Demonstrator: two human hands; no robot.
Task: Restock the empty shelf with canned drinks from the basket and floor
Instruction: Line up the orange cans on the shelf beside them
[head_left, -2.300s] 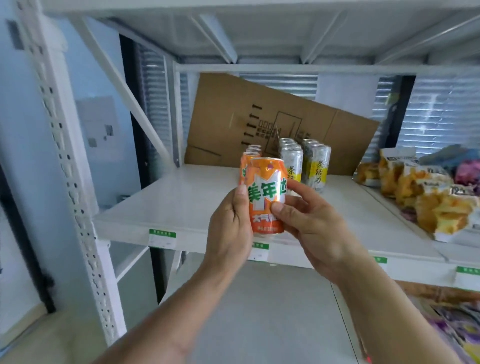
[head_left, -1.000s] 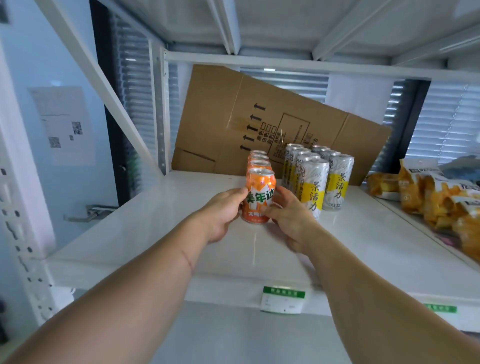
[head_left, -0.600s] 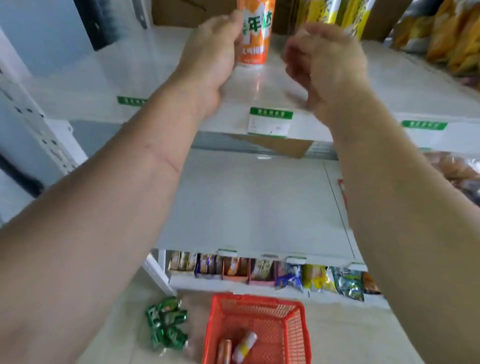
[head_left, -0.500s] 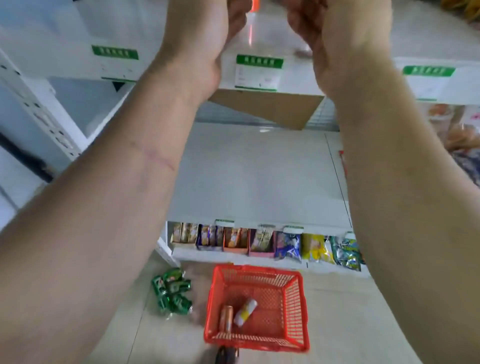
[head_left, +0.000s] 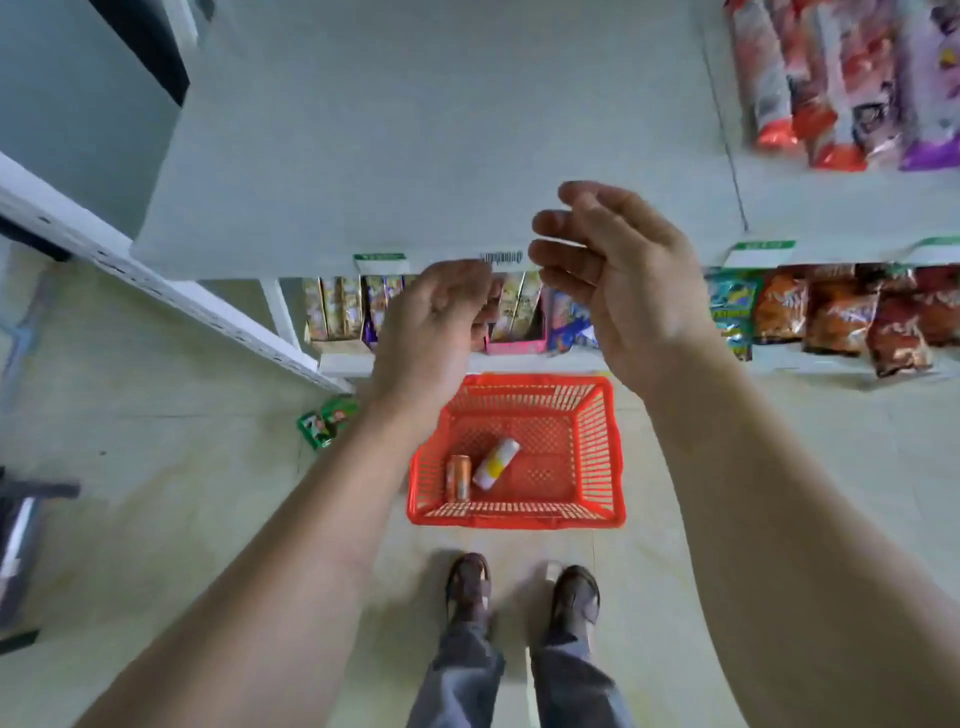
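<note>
While both hands hang empty, two cans (head_left: 478, 470) lie in basket (head_left: 602, 441).

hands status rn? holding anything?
Left hand: open, loosely curled, empty.
Right hand: open, fingers spread, empty.

Red plastic mesh basket (head_left: 597, 441), matt white shelf (head_left: 415, 130), glossy snack bags (head_left: 841, 312).

No text can be read; the shelf edge (head_left: 311, 262) bears a barcode label (head_left: 501, 257), illegible.
</note>
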